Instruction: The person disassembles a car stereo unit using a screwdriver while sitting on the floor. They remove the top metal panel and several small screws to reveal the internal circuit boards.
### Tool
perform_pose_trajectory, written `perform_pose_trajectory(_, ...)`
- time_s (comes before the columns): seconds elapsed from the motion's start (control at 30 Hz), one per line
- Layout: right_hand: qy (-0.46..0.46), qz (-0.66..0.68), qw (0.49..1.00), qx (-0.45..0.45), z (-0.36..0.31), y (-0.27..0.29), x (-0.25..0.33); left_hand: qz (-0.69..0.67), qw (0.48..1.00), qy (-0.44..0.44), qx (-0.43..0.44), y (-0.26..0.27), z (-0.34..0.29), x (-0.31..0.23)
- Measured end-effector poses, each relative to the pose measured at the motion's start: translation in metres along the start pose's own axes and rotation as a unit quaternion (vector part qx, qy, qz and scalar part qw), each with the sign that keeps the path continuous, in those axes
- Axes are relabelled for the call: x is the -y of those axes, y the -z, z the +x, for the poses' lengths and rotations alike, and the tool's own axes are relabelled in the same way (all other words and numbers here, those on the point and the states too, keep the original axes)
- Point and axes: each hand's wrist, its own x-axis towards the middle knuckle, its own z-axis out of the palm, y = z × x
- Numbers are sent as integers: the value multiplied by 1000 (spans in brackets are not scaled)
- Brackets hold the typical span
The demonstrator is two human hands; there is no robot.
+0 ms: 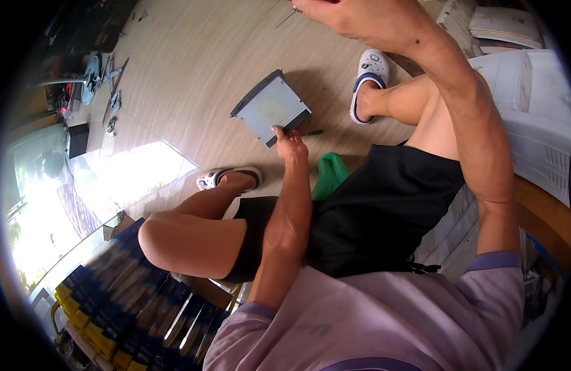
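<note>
On the floor in front of me lies a grey, flat metal box (pixel 270 111) with a dark front edge, like a disc drive or car stereo unit. My left hand (pixel 290 146) grips its near edge, a finger over the top face and the other fingers partly hidden. Just right of that hand, a thin dark green stick-like piece (pixel 313 132) rests by the box. Raised far to the upper right, my right hand (pixel 341 13) is closed around a thin metal-shafted tool (pixel 286 18). The picture's top edge cuts off part of this hand, so the tool's handle is hidden.
A green cloth-like or plastic thing (pixel 329 173) sits between my legs. White clogs (pixel 370 69) are on my feet. At left stands a blue fan (pixel 92 77) near scattered small parts. White plastic housing (pixel 532 105) is at right; blue-and-yellow packages (pixel 118 309) line the lower left.
</note>
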Motion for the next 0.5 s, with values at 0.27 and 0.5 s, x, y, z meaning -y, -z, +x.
perform_pose_trajectory(0.27, 49, -20, 999, -3, -7, 0, 7, 32, 999, -9, -4, -46, -49, -44)
perform_pose_trajectory(0.5, 8, 13, 1000, 13, 5, -22, 5, 31, 996, 3, 81, -73, -32, -143)
